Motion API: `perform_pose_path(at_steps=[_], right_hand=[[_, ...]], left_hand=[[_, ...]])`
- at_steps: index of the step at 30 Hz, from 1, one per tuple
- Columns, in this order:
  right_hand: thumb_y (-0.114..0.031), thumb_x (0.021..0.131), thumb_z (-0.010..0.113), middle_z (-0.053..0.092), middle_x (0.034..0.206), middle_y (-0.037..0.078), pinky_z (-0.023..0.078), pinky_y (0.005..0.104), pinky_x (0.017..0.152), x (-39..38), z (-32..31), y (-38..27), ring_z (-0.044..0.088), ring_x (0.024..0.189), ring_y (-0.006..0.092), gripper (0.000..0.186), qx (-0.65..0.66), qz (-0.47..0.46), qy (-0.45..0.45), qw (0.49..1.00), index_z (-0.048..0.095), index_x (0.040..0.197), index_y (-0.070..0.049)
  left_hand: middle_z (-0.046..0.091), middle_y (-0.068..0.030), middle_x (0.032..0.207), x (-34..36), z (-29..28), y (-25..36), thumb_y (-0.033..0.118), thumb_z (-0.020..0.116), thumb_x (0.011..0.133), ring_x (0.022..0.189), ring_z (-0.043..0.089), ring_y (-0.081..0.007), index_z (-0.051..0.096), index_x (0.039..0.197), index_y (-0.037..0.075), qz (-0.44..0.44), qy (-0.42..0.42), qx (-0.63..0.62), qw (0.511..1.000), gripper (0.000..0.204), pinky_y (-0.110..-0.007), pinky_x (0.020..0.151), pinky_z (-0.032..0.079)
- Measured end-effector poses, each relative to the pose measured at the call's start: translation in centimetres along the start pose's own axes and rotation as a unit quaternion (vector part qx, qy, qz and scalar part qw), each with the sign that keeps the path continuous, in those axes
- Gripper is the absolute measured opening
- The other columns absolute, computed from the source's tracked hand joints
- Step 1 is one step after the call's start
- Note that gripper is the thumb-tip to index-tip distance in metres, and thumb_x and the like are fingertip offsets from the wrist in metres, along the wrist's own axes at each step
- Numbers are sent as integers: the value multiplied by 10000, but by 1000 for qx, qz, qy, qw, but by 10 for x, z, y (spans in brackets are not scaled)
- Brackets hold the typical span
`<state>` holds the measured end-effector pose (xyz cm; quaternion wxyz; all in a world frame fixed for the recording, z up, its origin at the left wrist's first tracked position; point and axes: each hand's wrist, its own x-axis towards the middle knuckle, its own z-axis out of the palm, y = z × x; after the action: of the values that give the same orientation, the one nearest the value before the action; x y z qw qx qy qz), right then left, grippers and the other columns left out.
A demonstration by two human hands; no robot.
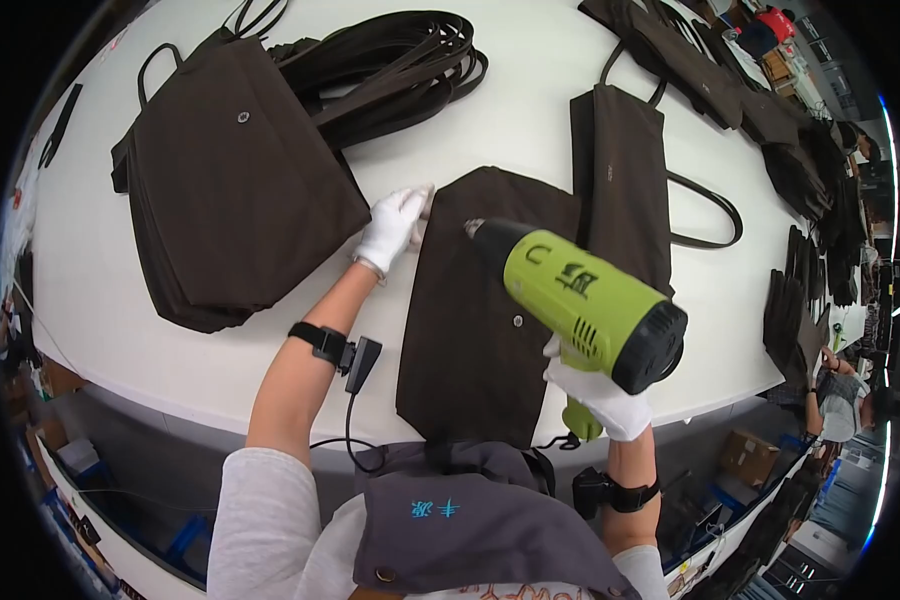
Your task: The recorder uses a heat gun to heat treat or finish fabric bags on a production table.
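Observation:
My right hand [600,395], in a white glove, grips the handle of a green-and-black heat gun [580,290], whose nozzle points left over a flat dark brown bag [470,370] with a small round snap. My left hand [395,225], also gloved, has its fingers curled at that bag's upper left edge; what they hold is hidden and slightly blurred. A larger dark bag [230,190] lies just left of my left hand. Another dark bag [620,150] with strap handles lies right of the flat one, partly under the heat gun.
A looped bundle of dark straps [410,70] lies at the back of the white table [90,260]. More dark bags [700,70] and stacked pieces [790,310] line the right side. A co-worker [835,410] is at the far right edge. A cardboard box [745,455] sits below the table.

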<state>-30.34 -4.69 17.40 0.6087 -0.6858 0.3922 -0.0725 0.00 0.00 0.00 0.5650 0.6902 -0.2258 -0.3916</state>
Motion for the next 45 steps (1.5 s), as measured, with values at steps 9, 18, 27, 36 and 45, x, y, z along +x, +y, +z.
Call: perform_pose_path(at_steps=[9,18,27,36,45], right_hand=[[-55,747,709,672,914,30,518,283,698,29,3,-7,624,778,115,230,0,8,77,997,664,971,-37],[11,702,700,645,881,41,509,270,677,34,-21,-11,611,769,125,314,102,11,85,991,630,1006,-24],[-36,714,689,662,881,34,515,293,735,0,-51,-6,627,818,137,263,-23,26,121,992,649,974,-32],[-35,685,693,656,858,35,503,278,661,1,-66,-3,603,735,125,267,-54,51,190,979,653,948,-24],[49,664,679,612,791,57,467,251,564,18,-82,-11,561,630,118,308,12,50,178,983,608,964,35]], left_hand=[[635,-8,749,-5,10,9,287,493,988,450,449,-58,648,1164,14,-38,3,-2,999,360,-206,453,377],[645,-19,759,2,12,2,285,500,990,450,471,-63,656,1143,19,-15,9,-3,1000,344,-211,424,369],[632,-11,737,3,11,-4,250,526,979,436,472,-67,664,1111,19,10,13,21,1000,299,-219,418,367],[606,-16,705,0,13,3,283,570,954,445,508,-77,672,1032,5,-4,16,9,1000,306,-237,444,426],[621,-14,724,2,15,1,271,564,952,448,502,-76,682,1037,19,3,21,9,1000,291,-234,444,419]])
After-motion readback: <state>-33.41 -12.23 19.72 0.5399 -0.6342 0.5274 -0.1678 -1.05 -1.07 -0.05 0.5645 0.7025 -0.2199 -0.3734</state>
